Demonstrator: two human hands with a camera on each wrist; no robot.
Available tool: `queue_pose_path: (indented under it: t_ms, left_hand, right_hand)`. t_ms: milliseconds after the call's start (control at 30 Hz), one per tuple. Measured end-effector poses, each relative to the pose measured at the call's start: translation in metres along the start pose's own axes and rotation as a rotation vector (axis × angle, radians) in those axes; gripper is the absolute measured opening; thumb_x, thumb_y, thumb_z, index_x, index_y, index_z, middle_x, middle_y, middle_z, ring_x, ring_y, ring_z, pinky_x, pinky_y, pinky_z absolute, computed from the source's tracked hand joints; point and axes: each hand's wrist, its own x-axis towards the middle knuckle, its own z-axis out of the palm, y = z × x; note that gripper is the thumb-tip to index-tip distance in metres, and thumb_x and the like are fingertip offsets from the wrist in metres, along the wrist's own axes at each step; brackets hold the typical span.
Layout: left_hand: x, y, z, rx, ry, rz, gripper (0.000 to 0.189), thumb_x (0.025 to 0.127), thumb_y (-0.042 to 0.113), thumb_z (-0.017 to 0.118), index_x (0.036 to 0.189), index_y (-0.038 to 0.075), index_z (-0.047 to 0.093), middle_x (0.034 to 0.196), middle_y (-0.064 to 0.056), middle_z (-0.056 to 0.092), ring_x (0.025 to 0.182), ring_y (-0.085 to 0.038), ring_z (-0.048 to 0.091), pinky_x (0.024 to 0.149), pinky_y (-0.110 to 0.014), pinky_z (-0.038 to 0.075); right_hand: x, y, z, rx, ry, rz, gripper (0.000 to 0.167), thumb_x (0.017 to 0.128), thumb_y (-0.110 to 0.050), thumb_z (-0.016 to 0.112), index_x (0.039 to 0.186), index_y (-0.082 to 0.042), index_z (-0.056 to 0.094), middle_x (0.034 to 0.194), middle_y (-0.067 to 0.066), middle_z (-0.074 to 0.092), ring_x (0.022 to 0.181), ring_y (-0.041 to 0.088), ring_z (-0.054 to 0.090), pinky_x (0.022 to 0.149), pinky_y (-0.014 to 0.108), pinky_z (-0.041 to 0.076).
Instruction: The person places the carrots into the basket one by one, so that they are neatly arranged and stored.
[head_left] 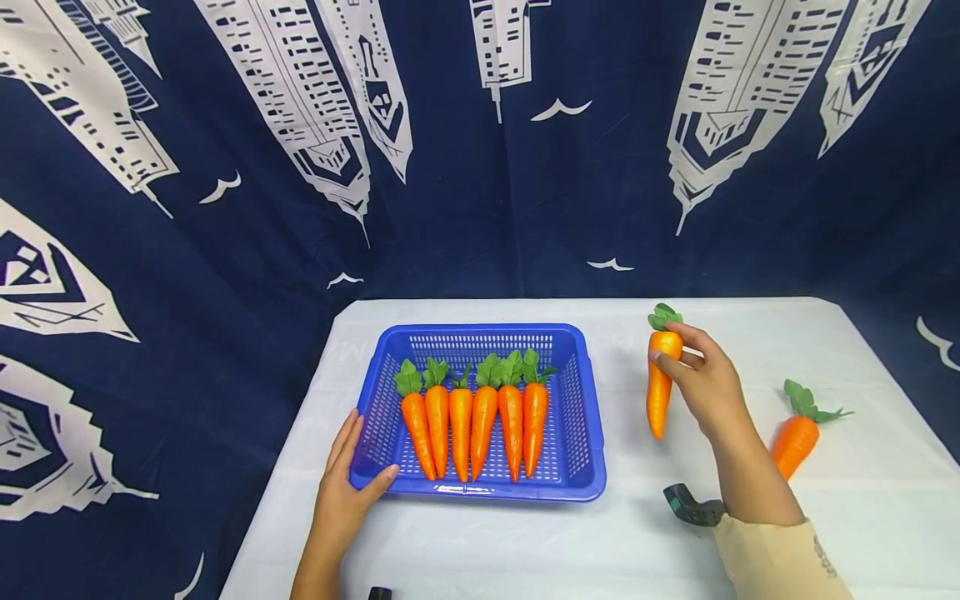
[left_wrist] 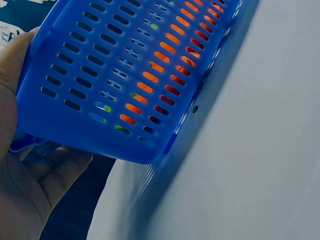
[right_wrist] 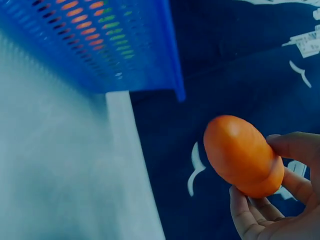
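Observation:
A blue plastic basket (head_left: 588, 417) stands on the table, with several orange carrots (head_left: 461, 433) side by side in it, leafy tops toward the back. At its front left corner my left hand (head_left: 341, 492) holds the basket, thumb on the front rim and fingers along the left side. To the right of the basket, my right hand (head_left: 708, 379) pinches another carrot (head_left: 660, 392) near its top, tip hanging down. In the right wrist view the held carrot (right_wrist: 242, 155) appears end-on between thumb and fingers. Its leaves are hidden there.
One more carrot (head_left: 797, 442) lies on the white tablecloth (head_left: 585, 550) at the right, partly covered by my right forearm. A black wrist device (head_left: 693, 506) shows beside the right sleeve (head_left: 780, 558). A dark blue curtain (head_left: 487, 208) with white building prints hangs behind the table.

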Motion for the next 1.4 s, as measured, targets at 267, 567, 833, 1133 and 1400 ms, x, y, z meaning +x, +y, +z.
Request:
queue_pose_path:
  t_ms: [267, 567, 833, 1133, 1400]
  left_hand:
    - [0.000, 0.001, 0.000, 0.001, 0.001, 0.003, 0.092, 0.083, 0.028, 0.084, 0.159, 0.028, 0.032, 0.169, 0.010, 0.019, 0.158, -0.028, 0.016, 0.124, -0.063, 0.017]
    - [0.000, 0.001, 0.000, 0.014, 0.004, -0.002, 0.092, 0.083, 0.030, 0.084, 0.159, 0.029, 0.031, 0.170, 0.009, 0.019, 0.158, -0.028, 0.016, 0.124, -0.065, 0.017]
    - [0.000, 0.001, 0.000, 0.014, 0.005, 0.000, 0.093, 0.083, 0.030, 0.084, 0.159, 0.030, 0.032, 0.169, 0.011, 0.019, 0.158, -0.027, 0.016, 0.124, -0.064, 0.017]
    - [0.000, 0.001, 0.000, 0.012, 0.009, 0.001, 0.093, 0.083, 0.029, 0.084, 0.159, 0.029, 0.032, 0.169, 0.010, 0.019, 0.158, -0.027, 0.016, 0.124, -0.064, 0.017]
    - [-0.001, 0.000, 0.000, 0.009, 0.008, 0.001, 0.092, 0.083, 0.028, 0.084, 0.159, 0.029, 0.033, 0.169, 0.011, 0.019, 0.158, -0.027, 0.016, 0.124, -0.064, 0.017]
  right_hand:
    - [-0.006, -0.026, 0.006, 0.038, -0.036, -0.101, 0.063, 0.100, -0.044, 0.061, 0.155, -0.024, 0.040, 0.153, 0.017, 0.042, 0.134, 0.036, 0.053, 0.112, 0.059, 0.043]
    - [-0.011, -0.049, 0.024, 0.054, -0.112, -0.210, 0.056, 0.101, -0.038, 0.060, 0.153, -0.023, 0.044, 0.153, 0.020, 0.041, 0.135, 0.042, 0.053, 0.112, 0.064, 0.040]
    - [-0.009, -0.063, 0.049, 0.043, -0.183, -0.293, 0.052, 0.100, -0.039, 0.062, 0.148, -0.021, 0.050, 0.149, 0.018, 0.043, 0.134, 0.039, 0.055, 0.107, 0.056, 0.048]
    - [-0.006, -0.078, 0.079, 0.038, -0.290, -0.334, 0.048, 0.099, -0.027, 0.064, 0.145, -0.021, 0.052, 0.145, 0.017, 0.049, 0.127, 0.038, 0.060, 0.098, 0.051, 0.056]
    - [0.000, -0.082, 0.104, -0.037, -0.347, -0.365, 0.048, 0.098, -0.025, 0.066, 0.145, -0.023, 0.056, 0.138, 0.018, 0.050, 0.121, 0.040, 0.061, 0.092, 0.047, 0.060]
